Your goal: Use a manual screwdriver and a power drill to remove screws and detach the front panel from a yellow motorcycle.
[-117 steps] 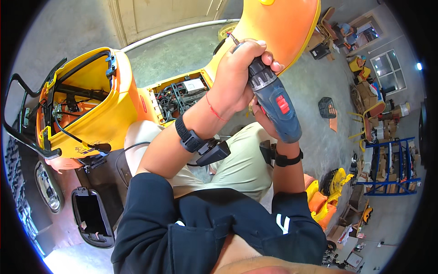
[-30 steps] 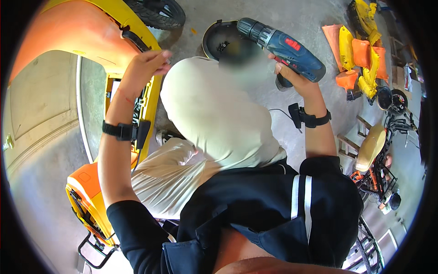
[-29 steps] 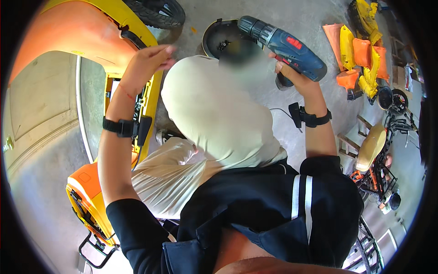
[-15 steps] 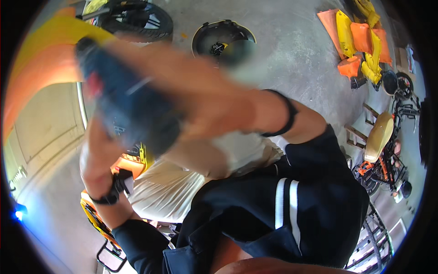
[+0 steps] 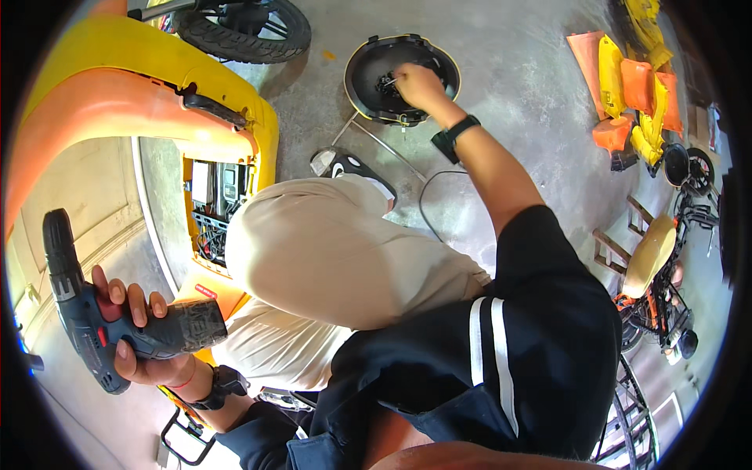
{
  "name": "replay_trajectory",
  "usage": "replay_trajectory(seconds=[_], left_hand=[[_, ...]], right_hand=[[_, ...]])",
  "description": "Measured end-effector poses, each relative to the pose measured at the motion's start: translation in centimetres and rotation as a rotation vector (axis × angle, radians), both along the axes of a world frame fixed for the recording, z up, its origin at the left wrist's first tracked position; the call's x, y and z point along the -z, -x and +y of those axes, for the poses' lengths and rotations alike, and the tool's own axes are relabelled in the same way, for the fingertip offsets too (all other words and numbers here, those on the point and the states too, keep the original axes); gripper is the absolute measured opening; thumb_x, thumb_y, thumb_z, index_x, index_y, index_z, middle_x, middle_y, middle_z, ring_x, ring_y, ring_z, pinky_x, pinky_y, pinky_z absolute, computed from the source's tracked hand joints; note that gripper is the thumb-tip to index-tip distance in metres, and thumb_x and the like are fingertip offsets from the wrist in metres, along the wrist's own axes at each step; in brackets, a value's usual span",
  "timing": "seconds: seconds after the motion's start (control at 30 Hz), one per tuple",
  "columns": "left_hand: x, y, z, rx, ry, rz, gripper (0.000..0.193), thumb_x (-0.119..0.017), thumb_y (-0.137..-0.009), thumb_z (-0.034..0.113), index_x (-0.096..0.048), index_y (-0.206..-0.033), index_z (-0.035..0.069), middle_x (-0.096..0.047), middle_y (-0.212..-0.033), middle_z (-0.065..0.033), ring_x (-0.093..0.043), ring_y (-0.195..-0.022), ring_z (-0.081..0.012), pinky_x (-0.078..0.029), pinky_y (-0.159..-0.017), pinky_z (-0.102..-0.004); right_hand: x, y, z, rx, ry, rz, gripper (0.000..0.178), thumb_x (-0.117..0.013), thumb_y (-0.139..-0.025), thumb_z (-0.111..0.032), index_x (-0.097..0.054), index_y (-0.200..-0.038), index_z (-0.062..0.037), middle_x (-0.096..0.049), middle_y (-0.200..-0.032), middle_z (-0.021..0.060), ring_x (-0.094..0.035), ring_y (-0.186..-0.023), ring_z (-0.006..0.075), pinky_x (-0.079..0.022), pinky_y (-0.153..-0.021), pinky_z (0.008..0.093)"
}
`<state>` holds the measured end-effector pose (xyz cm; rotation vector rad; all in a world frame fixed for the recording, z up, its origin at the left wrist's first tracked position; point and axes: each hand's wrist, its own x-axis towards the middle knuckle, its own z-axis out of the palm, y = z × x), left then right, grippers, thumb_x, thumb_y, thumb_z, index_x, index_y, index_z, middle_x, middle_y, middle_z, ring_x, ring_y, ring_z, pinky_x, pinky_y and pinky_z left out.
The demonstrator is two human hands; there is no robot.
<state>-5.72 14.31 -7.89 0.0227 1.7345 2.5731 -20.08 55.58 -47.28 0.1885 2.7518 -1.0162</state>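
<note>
My left hand [image 5: 160,366] is wrapped around the grip of a dark blue cordless drill [image 5: 90,329]. The drill's black chuck points up toward the far left, and its scuffed battery end lies toward my thigh. Stretched far forward, my right hand [image 5: 421,86] is inside a round black bowl-like container [image 5: 360,92] with a pale yellow rim. Its fingers are pinched together over a small heap of dark hardware [image 5: 385,84]. A thin shiny bit shows at the fingertips, too small to name.
On my left stands a yellow and orange scooter body [image 5: 262,133] with an open bay of wiring and electronics [image 5: 219,196]. A wheel [image 5: 243,35] is beyond it. Yellow and orange panels [image 5: 623,70] lie at far right, near a stool [image 5: 652,235]. A cable [image 5: 427,207] crosses the floor.
My hands, close together and blurred around the drill before, have separated. The left has drawn the drill down to the left; the right has reached forward into the black container.
</note>
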Motion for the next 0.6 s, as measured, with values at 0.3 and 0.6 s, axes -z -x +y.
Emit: replay_trajectory(seconds=[0.3,0.6], left_hand=[[1.5,-2.1,-1.9,-0.122,-0.039,-0.123,0.084,-0.063,-0.082,0.013,-0.021,-0.151,-0.011,-0.046,-0.111,-0.0098,-0.048,-0.084,-0.015,-0.046,-0.076,-0.0351],[1.8,-2.9,-2.5,-0.071,0.013,-0.118,0.085,-0.066,-0.079,0.016,-0.026,-0.149,-0.012,-0.047,-0.111,-0.0101,-0.05,-0.085,-0.0151,-0.046,-0.075,-0.0344]], right_hand=[[8.2,4.5,-2.8,-0.233,-0.611,-0.118,0.03,-0.049,-0.093,-0.015,-0.076,-0.101,-0.0078,-0.073,-0.111,0.0124,-0.065,-0.112,0.0308,-0.048,-0.095,0.042],[7.5,5.4,-3.2,-0.324,-0.742,-0.134,0.028,-0.05,-0.093,-0.017,-0.076,-0.103,-0.012,-0.073,-0.11,0.0113,-0.065,-0.11,0.0287,-0.047,-0.092,0.0412]])
